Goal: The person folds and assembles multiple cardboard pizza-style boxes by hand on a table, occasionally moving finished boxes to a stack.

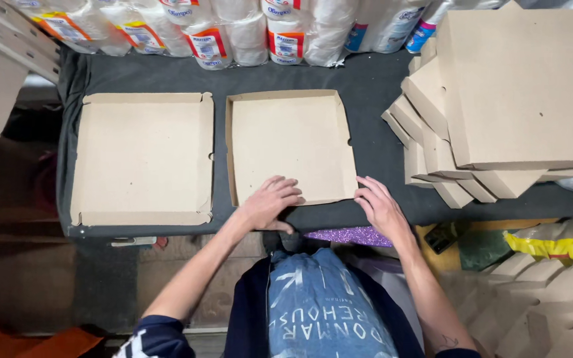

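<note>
Dark table (pixel 373 99): both hands' fingers spread, pressing cardboard tray (pixel 290 142) near edge.

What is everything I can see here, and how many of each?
folded shallow brown cardboard box tray: one, brown, table centre, under both hands
second folded brown cardboard tray: one, brown, left of it
stack of flat brown cardboard blanks: one stack, brown, table right
wrapped white paper rolls: several packs, white, back edge
dark cloth-covered table: one, dark grey
yellow bag: one, lower right
left hand: on centre tray's near edge
right hand: at its near right corner
</note>
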